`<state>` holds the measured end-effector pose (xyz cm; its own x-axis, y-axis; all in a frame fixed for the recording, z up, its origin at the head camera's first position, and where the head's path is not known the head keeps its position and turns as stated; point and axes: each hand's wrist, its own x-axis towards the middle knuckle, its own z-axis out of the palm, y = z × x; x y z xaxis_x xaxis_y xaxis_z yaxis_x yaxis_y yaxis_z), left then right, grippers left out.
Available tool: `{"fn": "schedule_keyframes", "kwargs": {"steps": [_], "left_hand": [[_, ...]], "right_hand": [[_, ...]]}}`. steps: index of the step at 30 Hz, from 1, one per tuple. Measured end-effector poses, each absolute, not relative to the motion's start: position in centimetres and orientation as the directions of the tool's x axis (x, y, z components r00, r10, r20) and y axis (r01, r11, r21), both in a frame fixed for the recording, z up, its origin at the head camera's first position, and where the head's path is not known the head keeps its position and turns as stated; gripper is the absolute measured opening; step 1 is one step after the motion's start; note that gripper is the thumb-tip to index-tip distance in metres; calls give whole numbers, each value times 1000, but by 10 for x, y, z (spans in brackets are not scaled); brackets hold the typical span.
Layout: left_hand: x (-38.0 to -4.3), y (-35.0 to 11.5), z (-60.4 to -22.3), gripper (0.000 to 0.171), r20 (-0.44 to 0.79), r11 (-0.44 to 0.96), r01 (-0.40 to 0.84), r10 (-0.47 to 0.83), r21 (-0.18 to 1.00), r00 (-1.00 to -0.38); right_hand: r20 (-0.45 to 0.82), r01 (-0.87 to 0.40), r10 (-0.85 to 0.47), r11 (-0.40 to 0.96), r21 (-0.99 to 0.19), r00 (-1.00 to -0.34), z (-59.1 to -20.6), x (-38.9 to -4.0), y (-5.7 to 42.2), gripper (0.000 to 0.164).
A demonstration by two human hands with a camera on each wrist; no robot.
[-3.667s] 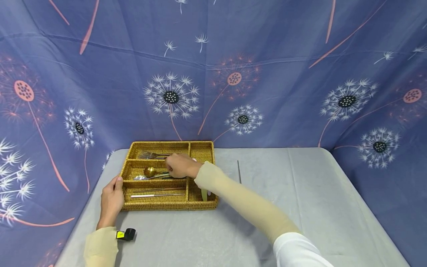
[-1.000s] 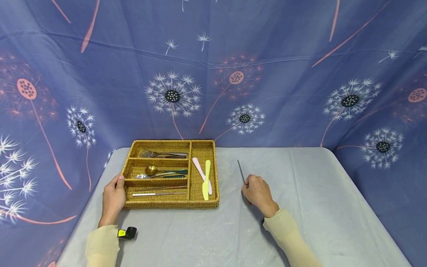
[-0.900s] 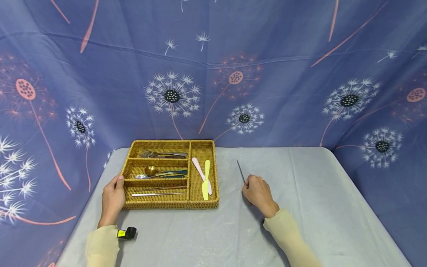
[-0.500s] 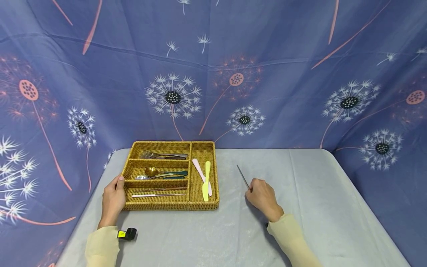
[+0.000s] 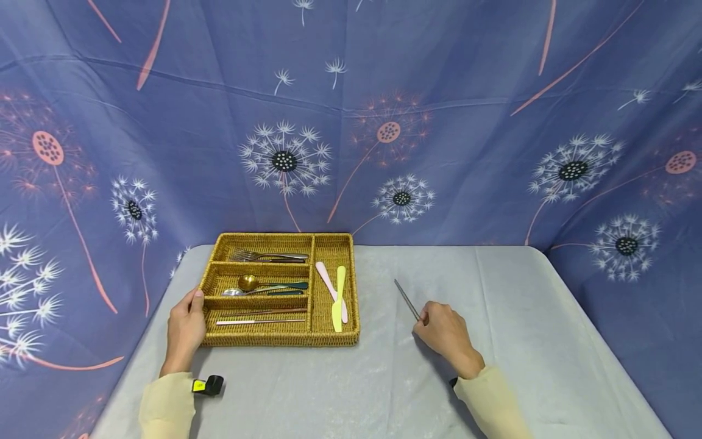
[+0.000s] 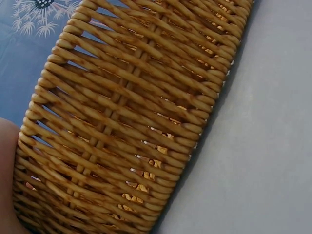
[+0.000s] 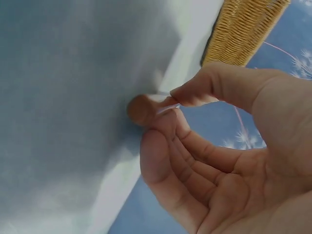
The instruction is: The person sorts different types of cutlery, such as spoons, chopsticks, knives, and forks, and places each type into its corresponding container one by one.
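Observation:
My left hand (image 5: 185,329) holds the left side of a woven cutlery tray (image 5: 258,339), its thumb on the rim. The tray's outer wall (image 6: 122,97) fills most of the left wrist view, and my left fingers are mostly hidden. My right hand (image 5: 448,332) pinches a thin metal chopstick (image 5: 407,299) over the table, right of the tray. The chopstick points forward and left; its rear end is hidden by the hand. In the right wrist view, the thumb and fingertips of my right hand (image 7: 229,146) meet around it.
Forks (image 5: 269,256) lie in the tray's back compartment, spoons (image 5: 248,282) in the middle one. Chopsticks (image 5: 236,322) lie in the front one. A pink utensil (image 5: 325,277) and a yellow knife (image 5: 338,299) cross in the right compartment. A patterned cloth (image 5: 471,152) surrounds the table (image 5: 521,317).
My right hand has left the tray's middle compartment, taken hold of the chopstick on the table, and drawn it slightly nearer and to the right. My left hand stays on the tray.

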<state>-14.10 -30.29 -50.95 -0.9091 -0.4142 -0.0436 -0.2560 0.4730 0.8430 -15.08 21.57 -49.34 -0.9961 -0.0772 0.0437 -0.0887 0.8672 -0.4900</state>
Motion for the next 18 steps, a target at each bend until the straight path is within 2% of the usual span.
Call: {"fn": "schedule_keyframes", "kwargs": {"steps": [6, 11, 18], "left_hand": [[-142, -303, -510, 65, -45, 468, -254, -413, 846, -910], [-142, -304, -510, 64, -41, 475, -256, -415, 842, -909], [-141, -304, -510, 64, -31, 482, -250, -417, 839, -908]], "right_hand": [[47, -119, -111, 857, -501, -993, -479, -145, 211, 12], [75, -215, -204, 847, -487, -976, -461, -144, 196, 9], [112, -336, -322, 821, -461, -940, -442, -149, 169, 15]]}}
